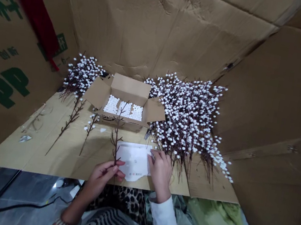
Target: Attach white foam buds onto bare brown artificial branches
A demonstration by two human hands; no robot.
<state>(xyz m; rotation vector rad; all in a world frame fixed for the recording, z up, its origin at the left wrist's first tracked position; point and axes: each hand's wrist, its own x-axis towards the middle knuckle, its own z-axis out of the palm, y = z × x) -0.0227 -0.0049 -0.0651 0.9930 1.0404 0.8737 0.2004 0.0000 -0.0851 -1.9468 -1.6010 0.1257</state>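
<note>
My left hand (106, 172) pinches the lower stem of a bare brown artificial twig (117, 134), which stands upright with short side shoots and no white buds on it. Under and beside the twig lies a white printed sheet (132, 163) on the table. My right hand (161, 169) is closed at the sheet's right edge; its fingertips are drawn together, and what they pinch is too small to make out. Just behind, an open cardboard box (126, 123) holds white foam buds (125, 108) in several rows.
A big pile of white-budded twigs (187, 114) covers the right back, with a smaller bunch (84, 71) at left. A bare branch (67, 124) and a short budded twig (89, 129) lie left of the box. Cardboard walls (164, 27) enclose the table (32, 154).
</note>
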